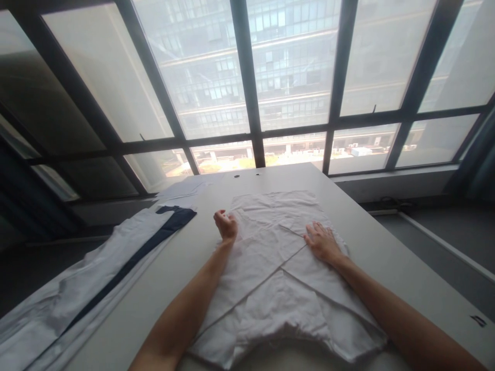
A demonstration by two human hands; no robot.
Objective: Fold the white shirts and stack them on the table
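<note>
A white garment (270,252) lies spread on the white table in front of me, wrinkled, with two folded panels crossing in its middle. Its curved near edge hangs close to my body. My left hand (226,225) is closed at the garment's left edge, with fingers curled in. What it holds, if anything, is hidden. On the right side of the garment rests my right hand (322,242), palm down, fingers stretched out over the cloth beside the crossing folds.
A pile of white cloth (104,263) with a dark blue strip (135,255) runs along the table's left edge. White sheets (183,188) lie at the far left corner. A small dark object (478,321) is at the right edge. Large windows (292,67) stand behind the table (359,237).
</note>
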